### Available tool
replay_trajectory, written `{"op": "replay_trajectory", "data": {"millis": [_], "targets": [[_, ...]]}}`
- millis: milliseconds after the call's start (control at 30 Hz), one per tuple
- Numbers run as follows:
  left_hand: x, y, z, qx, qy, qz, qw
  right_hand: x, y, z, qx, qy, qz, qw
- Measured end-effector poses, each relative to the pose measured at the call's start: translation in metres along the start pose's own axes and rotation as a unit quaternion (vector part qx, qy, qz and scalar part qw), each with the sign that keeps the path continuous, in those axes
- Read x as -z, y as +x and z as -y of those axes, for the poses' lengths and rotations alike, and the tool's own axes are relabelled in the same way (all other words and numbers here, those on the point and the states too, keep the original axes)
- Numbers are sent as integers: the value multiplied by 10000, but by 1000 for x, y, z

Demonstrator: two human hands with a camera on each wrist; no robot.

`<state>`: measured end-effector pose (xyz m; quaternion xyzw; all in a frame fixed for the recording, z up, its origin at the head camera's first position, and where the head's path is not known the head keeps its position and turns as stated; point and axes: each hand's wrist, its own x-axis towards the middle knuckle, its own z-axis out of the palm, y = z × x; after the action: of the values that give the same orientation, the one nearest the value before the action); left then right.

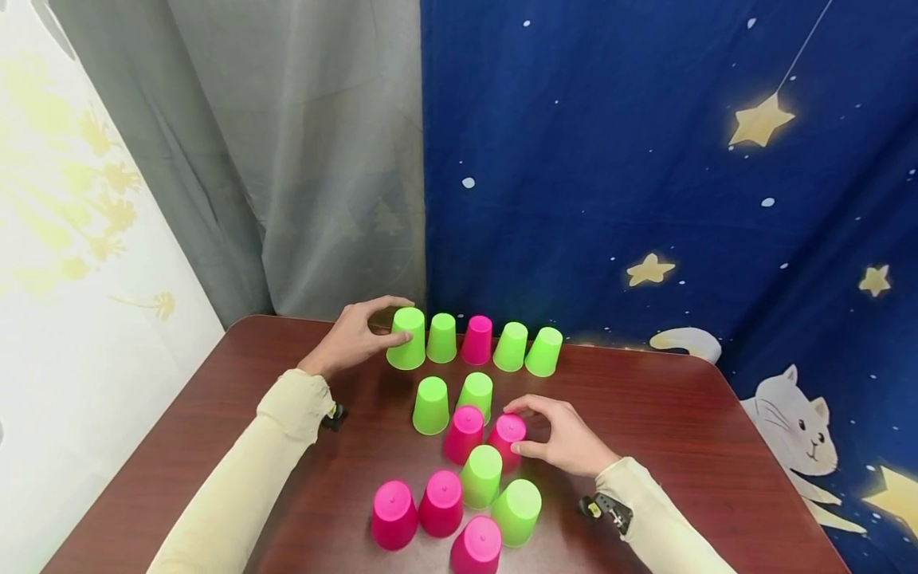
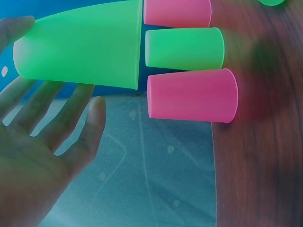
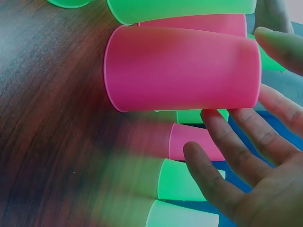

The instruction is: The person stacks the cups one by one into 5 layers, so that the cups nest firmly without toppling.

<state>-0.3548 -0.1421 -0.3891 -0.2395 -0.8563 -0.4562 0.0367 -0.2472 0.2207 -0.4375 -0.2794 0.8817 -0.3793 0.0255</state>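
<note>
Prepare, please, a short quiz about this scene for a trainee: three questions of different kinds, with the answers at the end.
1. Multiple choice: which colour is the cup that the right hand holds? A) green B) pink C) blue
2. True or false: in the head view, the far pink cup stands on the table with its open end up.
3. Short answer: which hand is nearer to the far edge of the table?

Key:
1. B, pink.
2. False; its open end is down.
3. The left hand, which holds a green cup.
</note>
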Motion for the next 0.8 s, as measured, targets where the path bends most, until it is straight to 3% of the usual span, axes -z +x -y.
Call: {"op": "replay_trajectory", "data": {"millis": [400, 800], "targets": [[5, 30, -7, 83, 167, -253, 9995, -2, -1, 0, -7, -43, -81, 10000], [-10, 52, 1, 435, 276, -421, 9978, -7, -3, -1, -46, 163, -134, 9998]]}}
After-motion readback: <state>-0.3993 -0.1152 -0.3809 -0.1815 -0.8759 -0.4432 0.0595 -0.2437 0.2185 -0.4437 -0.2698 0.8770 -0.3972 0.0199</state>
